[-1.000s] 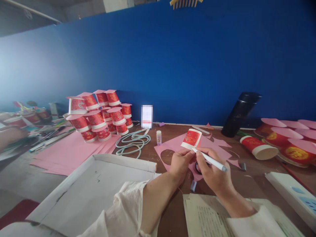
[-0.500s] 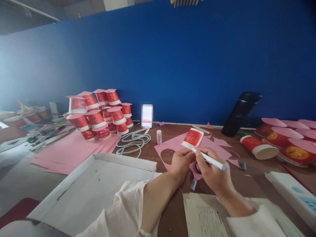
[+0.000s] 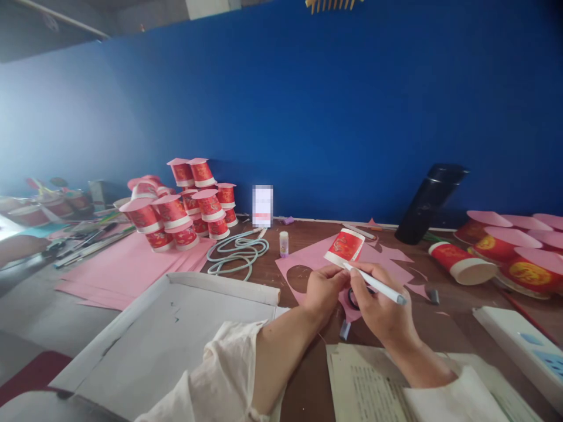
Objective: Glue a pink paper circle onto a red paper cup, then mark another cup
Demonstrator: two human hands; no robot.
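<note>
Your left hand (image 3: pixel 323 291) has its grip pinched, as far as can be told, on the near edge of the red cup (image 3: pixel 344 245); the fingertips bunch together there, though the exact contact is partly hidden. The cup lies just beyond both hands, straight ahead of the left fingertips and a little to the far side of the right ones, above the pink sheet (image 3: pixel 308 253) on the surface (image 3: pixel 305 366). Its long axis leans: the white near edge points back toward you, the far end tips away and to your right. Your right hand (image 3: pixel 387 305) has its grip closed around the pen (image 3: pixel 379 283), whose long axis runs slantwise, tip up and to the left, back end down and to the right, so it crosses the cup's line at an angle. That tip sits right at the cup's near edge, just beside the left fingertips; whether it touches the cup, you cannot tell from here. The relation that counts is this meeting of tip and edge, with both hands close to it, the left slightly under, the right from the side.
</note>
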